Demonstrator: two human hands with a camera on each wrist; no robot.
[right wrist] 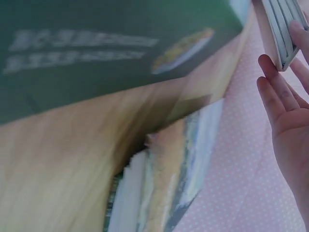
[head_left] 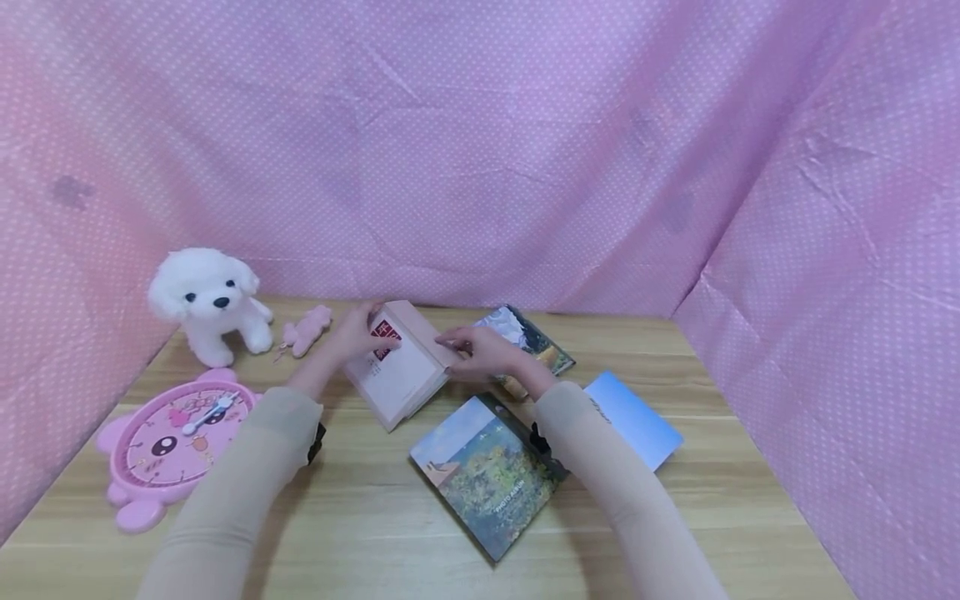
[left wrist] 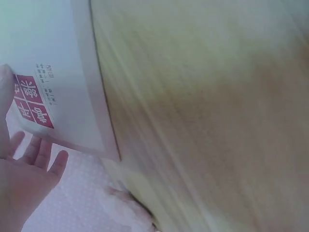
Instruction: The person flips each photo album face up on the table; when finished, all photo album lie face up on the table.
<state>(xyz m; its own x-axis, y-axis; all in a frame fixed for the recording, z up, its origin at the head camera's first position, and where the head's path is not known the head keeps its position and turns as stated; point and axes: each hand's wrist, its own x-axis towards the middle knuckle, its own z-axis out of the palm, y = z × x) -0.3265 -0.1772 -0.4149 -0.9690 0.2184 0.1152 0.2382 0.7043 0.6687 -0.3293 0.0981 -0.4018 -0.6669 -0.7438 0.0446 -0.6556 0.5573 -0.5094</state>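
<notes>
Both hands hold a pale book (head_left: 397, 379) with a red printed square, tilted above the table. The left hand (head_left: 352, 333) grips its upper left edge; in the left wrist view, that hand's (left wrist: 31, 181) thumb lies on the white cover (left wrist: 53, 43) and the other fingers are at the edge behind it. At the book's right side, the right hand (head_left: 483, 352) pinches the edge. The right wrist view shows the right hand (right wrist: 292, 130) with its thumb against the book's page edges (right wrist: 280, 29) and fingers beneath.
A photo album (head_left: 487, 475) lies in front, a landscape-covered book (head_left: 551, 350) behind the right hand, and a blue booklet (head_left: 637, 421) at right. Left stand a white plush dog (head_left: 206, 300), a pink plush item (head_left: 307, 331) and a pink clock (head_left: 183, 437). Pink curtains (head_left: 480, 167) surround the table.
</notes>
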